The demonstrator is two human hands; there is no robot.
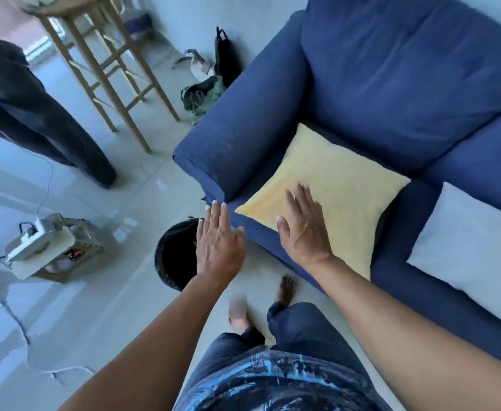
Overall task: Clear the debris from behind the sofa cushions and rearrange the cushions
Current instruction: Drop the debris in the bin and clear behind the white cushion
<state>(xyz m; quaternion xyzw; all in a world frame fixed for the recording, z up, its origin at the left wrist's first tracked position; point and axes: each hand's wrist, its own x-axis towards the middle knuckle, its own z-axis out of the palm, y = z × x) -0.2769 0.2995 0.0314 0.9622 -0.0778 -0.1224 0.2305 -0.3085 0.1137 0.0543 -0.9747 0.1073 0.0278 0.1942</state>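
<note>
My right hand [302, 229] lies flat, fingers straight, on the square pale-yellow fabric cushion [335, 191], which sits on the seat of the dark blue fabric sofa [391, 84] just beside its armrest. My left hand [218, 241] is spread wide, holding nothing, above the round black bin [173, 256] on the floor. A white cushion [474, 250] lies further right on the seat.

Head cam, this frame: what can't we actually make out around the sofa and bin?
- Gap behind the blue back cushion: closed from the head view, debris unseeable.
- Black bin: inside dark, the left hand covers its right rim.
- White cushion: cut by the right edge.
- Right hand over the yellow cushion: contact unclear.
</note>
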